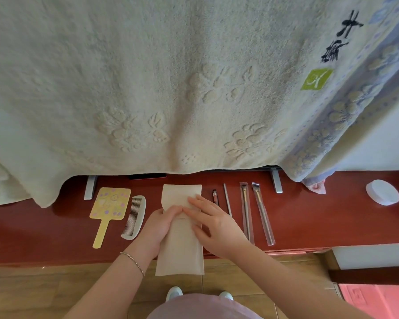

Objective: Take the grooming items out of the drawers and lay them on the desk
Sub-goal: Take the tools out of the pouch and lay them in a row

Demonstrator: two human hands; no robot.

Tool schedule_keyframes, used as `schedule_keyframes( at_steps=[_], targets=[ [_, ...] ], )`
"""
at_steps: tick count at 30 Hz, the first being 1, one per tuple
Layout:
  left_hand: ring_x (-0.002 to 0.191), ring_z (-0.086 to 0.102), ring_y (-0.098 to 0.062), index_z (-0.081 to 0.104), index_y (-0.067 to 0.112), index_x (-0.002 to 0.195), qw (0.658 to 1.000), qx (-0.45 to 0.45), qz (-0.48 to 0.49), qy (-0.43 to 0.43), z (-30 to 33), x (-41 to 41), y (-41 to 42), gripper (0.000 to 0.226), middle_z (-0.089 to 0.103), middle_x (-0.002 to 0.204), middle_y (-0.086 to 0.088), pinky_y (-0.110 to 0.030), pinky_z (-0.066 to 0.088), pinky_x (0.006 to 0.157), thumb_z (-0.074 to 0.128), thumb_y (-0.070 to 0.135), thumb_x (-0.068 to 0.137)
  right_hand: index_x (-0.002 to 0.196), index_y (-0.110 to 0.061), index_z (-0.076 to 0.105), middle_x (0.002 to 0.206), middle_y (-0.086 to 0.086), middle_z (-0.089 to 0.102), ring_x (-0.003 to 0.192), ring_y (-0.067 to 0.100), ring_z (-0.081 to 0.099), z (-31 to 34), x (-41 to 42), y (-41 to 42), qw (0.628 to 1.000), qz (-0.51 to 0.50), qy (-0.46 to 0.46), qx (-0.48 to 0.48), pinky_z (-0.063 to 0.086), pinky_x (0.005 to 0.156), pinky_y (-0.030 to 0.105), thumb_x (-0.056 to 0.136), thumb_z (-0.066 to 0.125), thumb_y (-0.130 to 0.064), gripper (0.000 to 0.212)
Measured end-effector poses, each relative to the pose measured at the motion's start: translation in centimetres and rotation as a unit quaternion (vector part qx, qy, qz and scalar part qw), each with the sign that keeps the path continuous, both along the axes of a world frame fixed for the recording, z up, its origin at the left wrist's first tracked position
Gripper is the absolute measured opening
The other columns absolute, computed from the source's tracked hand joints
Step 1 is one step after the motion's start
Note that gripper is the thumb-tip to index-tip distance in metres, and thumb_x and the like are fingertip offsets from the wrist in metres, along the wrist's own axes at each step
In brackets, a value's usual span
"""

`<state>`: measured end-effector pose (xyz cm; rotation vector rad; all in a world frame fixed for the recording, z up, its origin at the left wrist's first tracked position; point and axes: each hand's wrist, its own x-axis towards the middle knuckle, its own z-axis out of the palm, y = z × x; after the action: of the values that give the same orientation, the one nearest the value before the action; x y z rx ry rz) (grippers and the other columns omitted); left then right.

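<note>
— What has she got under her hands?

— A long beige pouch (181,245), lying on the red tabletop (309,217) with its long axis running near to far. Its near end hangs over the tabletop's edge; the flap end points away from her, toward the hanging towel (148,88).

— And the fingers?

— The left hand (160,224) curls round the pouch's left edge, gripping it about halfway up. The right hand (213,224) lies flat on top, fingers straight and pressing by the flap.

— Anything else laid out?

— To the left, a yellow hand mirror (108,208) and a white comb (135,217), both lengthwise near to far. To the right, a small pencil (215,196), a thin metal stick (227,199) and two wrapped brushes (253,212), bristles at the far end.
</note>
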<state>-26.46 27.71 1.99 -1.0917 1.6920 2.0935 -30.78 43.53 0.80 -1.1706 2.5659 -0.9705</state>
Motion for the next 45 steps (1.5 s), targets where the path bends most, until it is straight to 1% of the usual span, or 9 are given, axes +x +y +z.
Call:
schedule_keyframes(
  at_steps=[8, 13, 16, 21, 24, 30, 34, 37, 45],
  targets=[
    [0.071, 0.070, -0.026, 0.065, 0.011, 0.093, 0.999, -0.023, 0.020, 0.014, 0.0, -0.6, 0.5, 0.018, 0.073, 0.083, -0.010, -0.030, 0.053, 0.059, 0.063, 0.025, 0.081, 0.137, -0.027, 0.044, 0.149, -0.003, 0.036, 0.141, 0.008, 0.019, 0.0, 0.0, 0.0, 1.000, -0.002, 0.007, 0.021, 0.026, 0.109, 0.027, 0.089, 0.033, -0.030, 0.049],
    [0.083, 0.069, -0.027, 0.064, 0.015, 0.101, 0.999, -0.023, 0.029, 0.015, -1.3, -1.6, -0.5, 0.024, 0.072, 0.092, -0.009, -0.042, 0.055, 0.077, 0.064, 0.030, 0.081, 0.137, -0.028, 0.044, 0.150, -0.007, 0.033, 0.141, 0.009, 0.018, -0.6, 0.3, 0.6, 0.998, -0.010, -0.044, 0.051, 0.026, 0.111, 0.028, 0.090, 0.036, -0.028, 0.047],
    [0.085, 0.067, -0.021, 0.063, 0.021, 0.095, 0.999, -0.048, 0.003, 0.004, -2.2, -2.5, -1.5, 0.017, 0.070, 0.093, -0.003, -0.034, 0.053, 0.072, 0.065, 0.032, 0.082, 0.139, -0.031, 0.039, 0.150, -0.011, 0.032, 0.141, 0.010, 0.020, -1.1, 0.4, 1.4, 0.989, -0.053, -0.089, 0.105, 0.027, 0.114, 0.033, 0.095, 0.042, -0.023, 0.045],
    [0.071, 0.061, -0.010, 0.060, 0.017, 0.095, 0.994, -0.103, -0.016, -0.013, -3.7, -4.1, -1.9, 0.015, 0.064, 0.081, 0.004, -0.021, 0.043, 0.054, 0.062, 0.028, 0.086, 0.133, -0.027, 0.047, 0.135, -0.007, 0.049, 0.127, 0.013, 0.038, -2.0, -0.4, 3.0, 0.971, -0.161, -0.089, 0.154, 0.038, 0.104, 0.028, 0.094, 0.045, -0.029, 0.039],
    [0.079, 0.063, -0.019, 0.062, 0.010, 0.104, 0.983, -0.178, -0.037, -0.030, -5.4, -4.8, -2.0, 0.030, 0.067, 0.091, -0.003, -0.028, 0.048, 0.066, 0.062, 0.033, 0.084, 0.118, -0.022, 0.059, 0.117, -0.003, 0.060, 0.112, 0.016, 0.048, -2.3, -1.3, 3.2, 0.960, -0.214, -0.062, 0.168, 0.045, 0.095, 0.029, 0.092, 0.049, -0.032, 0.030],
    [0.111, 0.048, -0.031, 0.044, 0.005, 0.128, 0.872, -0.480, -0.094, 0.009, -6.8, -4.6, -2.1, 0.061, 0.048, 0.121, -0.015, -0.040, 0.042, 0.089, 0.064, 0.036, 0.080, 0.107, -0.017, 0.061, 0.111, 0.000, 0.057, 0.109, 0.021, 0.047, -2.6, -3.3, 2.0, 0.934, -0.243, -0.032, 0.261, 0.042, 0.091, 0.033, 0.091, 0.048, -0.043, 0.034],
    [0.130, 0.036, -0.038, 0.028, 0.018, 0.142, 0.738, -0.627, -0.217, 0.125, -7.1, -2.9, -1.3, 0.074, 0.037, 0.144, -0.017, -0.048, 0.037, 0.101, 0.065, 0.032, 0.080, 0.112, -0.015, 0.058, 0.116, 0.002, 0.055, 0.114, 0.023, 0.044, -2.9, -3.8, 1.1, 0.915, -0.241, -0.023, 0.323, 0.039, 0.094, 0.035, 0.090, 0.045, -0.049, 0.042],
    [0.135, 0.031, -0.035, 0.030, 0.030, 0.140, 0.623, -0.672, -0.368, 0.157, -7.9, -1.4, 0.0, 0.058, 0.033, 0.149, -0.009, -0.053, 0.035, 0.101, 0.044, 0.049, 0.086, 0.112, -0.015, 0.059, 0.118, 0.003, 0.056, 0.116, 0.025, 0.043, -3.2, -3.9, 0.7, 0.910, -0.232, -0.014, 0.344, 0.038, 0.095, 0.036, 0.091, 0.044, -0.048, 0.042],
    [0.137, 0.028, -0.032, 0.045, 0.033, 0.133, 0.591, -0.677, -0.425, 0.111, -8.8, -0.4, -1.4, 0.054, 0.034, 0.149, -0.004, -0.053, 0.028, 0.104, 0.029, 0.054, 0.086, 0.103, -0.014, 0.063, 0.109, 0.003, 0.059, 0.108, 0.022, 0.046, -3.5, -3.9, 0.5, 0.914, -0.226, -0.028, 0.336, 0.039, 0.093, 0.034, 0.091, 0.046, -0.042, 0.036]
  ],
)
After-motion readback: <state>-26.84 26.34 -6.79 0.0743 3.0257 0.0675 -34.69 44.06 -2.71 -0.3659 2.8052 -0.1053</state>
